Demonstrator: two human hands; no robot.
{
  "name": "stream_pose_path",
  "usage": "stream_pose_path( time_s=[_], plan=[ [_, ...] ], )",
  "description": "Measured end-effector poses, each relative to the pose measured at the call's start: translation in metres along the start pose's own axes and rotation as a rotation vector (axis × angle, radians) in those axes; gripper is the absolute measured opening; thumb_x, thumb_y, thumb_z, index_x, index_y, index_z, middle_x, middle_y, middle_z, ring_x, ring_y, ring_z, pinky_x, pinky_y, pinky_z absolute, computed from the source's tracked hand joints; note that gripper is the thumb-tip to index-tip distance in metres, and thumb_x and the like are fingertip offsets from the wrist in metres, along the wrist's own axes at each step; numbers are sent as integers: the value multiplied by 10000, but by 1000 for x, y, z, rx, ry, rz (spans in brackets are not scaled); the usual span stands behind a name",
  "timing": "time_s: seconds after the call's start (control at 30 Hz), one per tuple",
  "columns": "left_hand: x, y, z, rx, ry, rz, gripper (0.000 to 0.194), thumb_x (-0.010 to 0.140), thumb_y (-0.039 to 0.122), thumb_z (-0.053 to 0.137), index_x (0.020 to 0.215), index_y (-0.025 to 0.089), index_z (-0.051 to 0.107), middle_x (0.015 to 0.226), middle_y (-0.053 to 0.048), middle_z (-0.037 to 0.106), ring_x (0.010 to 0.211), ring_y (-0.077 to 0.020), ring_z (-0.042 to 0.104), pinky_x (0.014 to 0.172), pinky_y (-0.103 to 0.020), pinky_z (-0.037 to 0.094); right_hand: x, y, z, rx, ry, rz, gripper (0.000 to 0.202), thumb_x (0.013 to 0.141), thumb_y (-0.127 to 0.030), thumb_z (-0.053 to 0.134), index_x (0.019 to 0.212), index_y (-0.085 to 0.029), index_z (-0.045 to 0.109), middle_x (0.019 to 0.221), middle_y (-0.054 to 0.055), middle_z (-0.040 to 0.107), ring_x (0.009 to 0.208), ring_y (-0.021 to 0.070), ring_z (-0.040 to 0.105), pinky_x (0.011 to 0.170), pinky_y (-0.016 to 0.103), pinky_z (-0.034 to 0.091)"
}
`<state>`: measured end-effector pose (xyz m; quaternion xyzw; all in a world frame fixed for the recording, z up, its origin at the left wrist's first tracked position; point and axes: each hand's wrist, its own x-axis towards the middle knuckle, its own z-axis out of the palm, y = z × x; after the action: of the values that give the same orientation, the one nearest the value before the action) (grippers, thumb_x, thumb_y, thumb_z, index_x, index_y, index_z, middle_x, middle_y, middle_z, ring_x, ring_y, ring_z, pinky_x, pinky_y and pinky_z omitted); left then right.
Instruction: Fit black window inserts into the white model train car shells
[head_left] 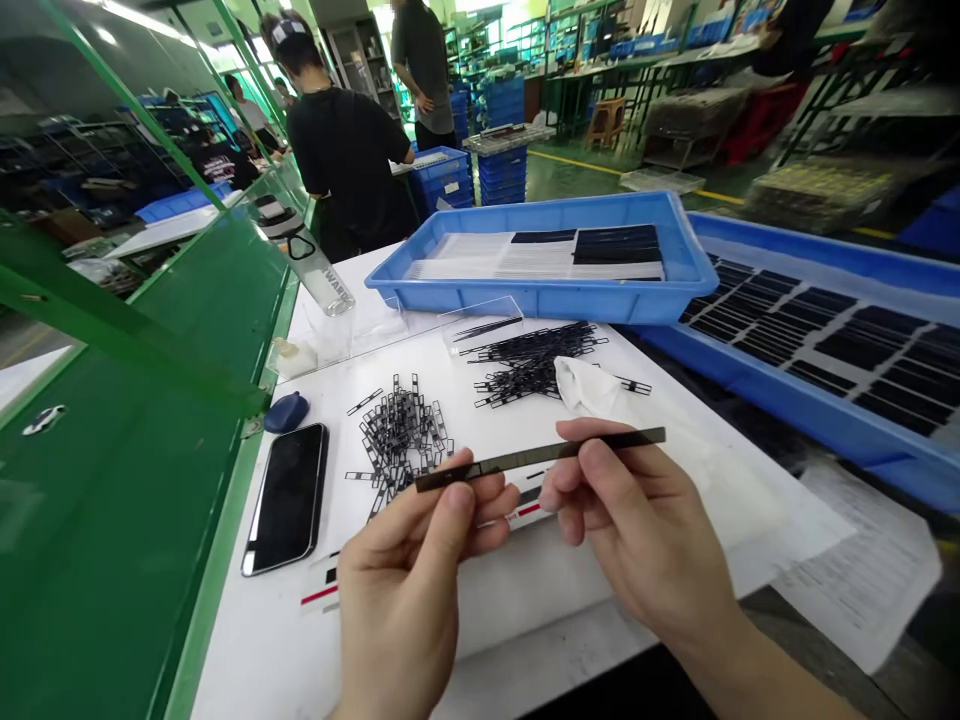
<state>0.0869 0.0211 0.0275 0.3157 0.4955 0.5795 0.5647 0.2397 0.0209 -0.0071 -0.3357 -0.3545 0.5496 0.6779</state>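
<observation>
A long, narrow dark strip (pixel 525 458) is held up above the white worktable between my two hands. My left hand (pixel 420 560) pinches its left end between thumb and fingers. Toward the right end, my right hand (pixel 630 520) grips it the same way, and the tip pokes out past the fingers. Behind my left hand lies a loose heap of small black frame-like pieces (pixel 401 425). Farther back is a second pile of longer black pieces (pixel 525 365), with a crumpled white cloth (pixel 589 385) at its right side.
A phone (pixel 286 500) and a dark blue rounded object (pixel 286 411) lie at the left. A water bottle (pixel 311 265) stands behind them. Blue trays (pixel 540 298) of strips sit at the back and right (pixel 900 455). A green partition (pixel 150 450) borders the table; people work beyond.
</observation>
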Motion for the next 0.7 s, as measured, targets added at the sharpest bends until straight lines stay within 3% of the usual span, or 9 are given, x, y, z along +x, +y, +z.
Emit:
stream_pose_path(
  time_s=[0.13,0.2,0.27,0.33,0.4,0.43,0.53,0.7],
  plan=[
    [-4,4,-11,244,-96,77,125,891,366,827,934,266,889,857,-80,866,711,-246,836,628,-266,702,4,-2,-7,-22,-20,16,167,1056,-361,637,1133,-348,785,736,-25,717,610,94,662,562,176,578],
    [0,14,-20,537,-144,305,125,906,291,783,969,302,890,849,-60,865,681,-242,820,671,-308,702,11,-11,-16,-73,-26,-70,165,1058,-353,631,1109,-352,789,845,-12,731,689,112,679,615,212,603],
    [10,25,-32,855,-203,627,198,845,211,817,985,332,887,886,-36,866,785,-257,823,805,-326,684,22,-29,-29,-178,-28,-189,137,1036,-356,666,1048,-335,801,1015,8,738,854,148,708,730,267,635],
    [24,33,-44,1083,-374,753,206,838,228,837,1016,322,878,958,-34,863,915,-267,809,851,-302,656,38,-54,-44,-322,-46,-289,122,1018,-360,696,1036,-321,811,1067,20,742,966,181,724,828,314,646],
    [40,35,-53,1193,-544,726,252,875,321,821,1123,283,850,1036,-64,850,1022,-284,777,856,-300,646,55,-81,-56,-514,-117,-331,202,996,-340,733,1186,-315,798,948,16,754,874,171,745,819,319,652],
    [47,34,-56,1223,-612,684,277,899,358,799,1157,266,837,1055,-78,843,1044,-289,763,850,-307,644,64,-92,-59,-627,-186,-324,352,965,-320,773,1317,-312,748,864,6,753,782,159,745,756,302,651],
    [61,29,-62,1274,-741,551,288,940,427,742,1164,264,821,1047,-86,828,999,-287,755,808,-325,644,85,-109,-56,-874,-436,-201,590,906,-286,827,1458,-335,623,728,-34,754,594,142,730,563,241,613],
    [70,26,-71,1340,-762,436,431,873,548,784,1241,324,782,1137,-70,807,975,-289,767,841,-356,643,94,-85,-28,-1070,-820,-64,332,984,-323,715,1313,-365,718,810,-37,780,670,152,737,506,212,555]
  ],
)
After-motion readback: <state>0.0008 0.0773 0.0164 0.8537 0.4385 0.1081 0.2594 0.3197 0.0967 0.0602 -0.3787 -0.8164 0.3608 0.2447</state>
